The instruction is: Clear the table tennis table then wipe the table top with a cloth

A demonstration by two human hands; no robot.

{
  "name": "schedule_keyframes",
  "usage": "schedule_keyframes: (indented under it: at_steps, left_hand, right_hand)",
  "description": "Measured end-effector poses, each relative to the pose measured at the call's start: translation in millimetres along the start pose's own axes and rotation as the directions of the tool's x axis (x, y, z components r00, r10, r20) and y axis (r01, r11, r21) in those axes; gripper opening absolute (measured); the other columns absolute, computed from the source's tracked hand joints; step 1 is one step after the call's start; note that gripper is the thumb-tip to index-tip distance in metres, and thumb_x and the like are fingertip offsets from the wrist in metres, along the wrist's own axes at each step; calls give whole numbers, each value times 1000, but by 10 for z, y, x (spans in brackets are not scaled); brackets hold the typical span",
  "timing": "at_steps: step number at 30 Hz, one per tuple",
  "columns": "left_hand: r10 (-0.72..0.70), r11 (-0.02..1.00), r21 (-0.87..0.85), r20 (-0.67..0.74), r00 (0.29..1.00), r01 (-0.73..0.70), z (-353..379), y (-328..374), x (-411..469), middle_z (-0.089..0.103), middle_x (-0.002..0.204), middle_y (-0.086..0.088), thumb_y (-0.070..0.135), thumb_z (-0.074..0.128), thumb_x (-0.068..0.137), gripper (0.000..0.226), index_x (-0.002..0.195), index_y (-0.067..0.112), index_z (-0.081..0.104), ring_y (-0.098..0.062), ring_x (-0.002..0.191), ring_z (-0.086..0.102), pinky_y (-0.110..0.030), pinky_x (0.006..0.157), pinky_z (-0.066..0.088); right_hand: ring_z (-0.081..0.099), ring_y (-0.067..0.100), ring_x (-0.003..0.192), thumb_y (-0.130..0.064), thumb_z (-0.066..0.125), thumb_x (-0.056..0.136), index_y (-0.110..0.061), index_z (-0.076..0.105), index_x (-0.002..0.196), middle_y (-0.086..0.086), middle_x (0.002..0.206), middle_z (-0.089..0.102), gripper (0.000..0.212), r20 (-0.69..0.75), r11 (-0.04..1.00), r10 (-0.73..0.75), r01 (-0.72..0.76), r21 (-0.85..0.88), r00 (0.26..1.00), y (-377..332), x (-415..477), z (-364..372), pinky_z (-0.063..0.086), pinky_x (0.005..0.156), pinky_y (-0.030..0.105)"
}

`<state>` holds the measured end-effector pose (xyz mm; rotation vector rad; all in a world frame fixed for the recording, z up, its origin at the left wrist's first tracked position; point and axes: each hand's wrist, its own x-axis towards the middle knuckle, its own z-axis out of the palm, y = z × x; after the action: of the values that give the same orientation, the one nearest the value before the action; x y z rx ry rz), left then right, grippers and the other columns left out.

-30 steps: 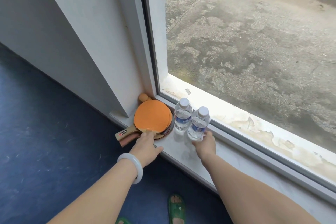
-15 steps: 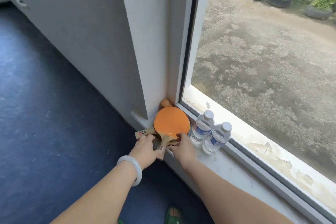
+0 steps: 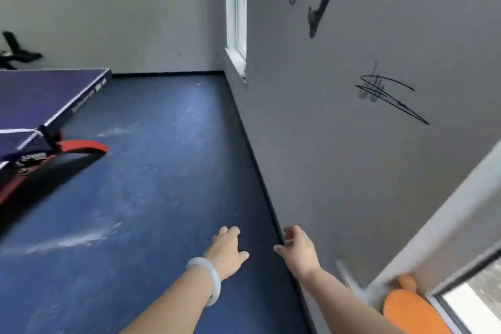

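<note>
Both hands hang over the blue floor [image 3: 151, 171] in the lower middle of the frame, and neither has hold of anything. The left hand [image 3: 227, 248], with a pale bangle [image 3: 210, 278] on its wrist, has its fingers loosely spread. The right hand [image 3: 298, 249] is relaxed, its fingers slightly bent. They look like hands left free for the next job.

In the lower right corner an orange paddle [image 3: 406, 312] lies on the window ledge [image 3: 349, 278]. An orange ball [image 3: 405, 280] is tucked behind it against the frame, probably so it cannot roll off. The picture is blurred there, so I cannot tell whether anything lies beneath the paddle. The ledge seems a sensible place for them, off the playing area and out of a cloth's way.

The surface [image 3: 40, 92] sits at the left edge of the frame, well apart from the hands. Its net [image 3: 16, 131] is held on by a black and red bracket [image 3: 78, 147], and only part of it is in view. A small pale speck [image 3: 198, 84] lies on the floor near the far wall, too small to name.

No cloth shows anywhere. In my judgement the clearing is about finished, and the next step is to fetch a cloth and walk over to the surface
</note>
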<state>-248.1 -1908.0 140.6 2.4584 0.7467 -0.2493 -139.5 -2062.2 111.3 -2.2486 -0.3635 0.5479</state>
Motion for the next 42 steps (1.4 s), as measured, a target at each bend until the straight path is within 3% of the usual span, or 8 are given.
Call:
schedule_keyframes:
  at_steps: [6,10,13,17,21,27,32,42]
  left_hand:
    - [-106,994,-38,-145,984,101,-1127,-998,273,36,141,-1,36,55,97,52,142,19,35,-23,134,36,-39,104,41]
    - [-136,991,-46,-192,972,129,-1645,-1429,556,35,142,0,36,55,97,53,143,19,34,-22,134,38,-38,107,39]
    - [-137,990,-45,-193,971,131,-1898,-1575,894,35,141,1,38,55,97,55,144,19,33,-21,133,39,-37,109,37]
    - [-124,992,-31,-192,974,120,-2198,-1581,1545,37,140,-1,39,55,97,53,141,18,35,-20,132,40,-35,109,37]
    - [-102,995,-3,-239,966,104,-2604,-1466,2389,35,145,-7,39,57,96,58,144,14,34,-24,135,38,-35,110,34]
    - [-109,993,25,-231,967,118,-3150,-1217,3662,35,146,-10,39,58,96,61,145,14,33,-27,135,39,-35,110,33]
    - [-131,991,-2,-243,961,135,-3517,-1198,4537,34,146,-10,38,58,96,61,146,13,33,-29,135,40,-36,110,33]
    - [-128,992,-18,-232,964,128,-4414,-1953,6393,34,147,-9,39,55,98,59,145,12,33,-28,135,39,-41,111,34]
  right_hand:
    - [57,16,94,-25,70,89,-12,51,132,2,124,58,49,99,995,-95,94,16,991,-1188,623,511,44,79,23]
    - [60,7,76,-33,63,94,-12,53,127,-3,114,57,40,123,994,-113,112,19,986,-1720,1030,764,44,62,18]
    - [55,5,80,-36,57,97,-13,53,128,-5,111,55,38,115,992,-129,129,5,985,-2000,1376,887,36,52,9]
    - [50,12,102,-36,53,99,-12,48,135,1,131,54,44,108,987,-153,156,-22,982,-2316,2026,919,41,71,15]
    - [52,21,122,-34,55,100,-8,49,137,6,136,54,46,77,988,-151,152,-11,986,-2636,2901,834,40,96,25]
    - [52,22,124,-35,53,99,-8,49,136,6,137,55,46,105,988,-143,149,-50,984,-3111,4258,730,37,92,24]
    - [54,25,119,-30,56,99,-4,51,132,11,132,56,42,131,987,-130,141,-76,983,-3580,5210,801,41,95,30]
    - [53,25,120,-31,52,101,-4,47,137,10,137,52,45,142,986,-133,145,-77,981,-4817,6867,1524,41,88,28]
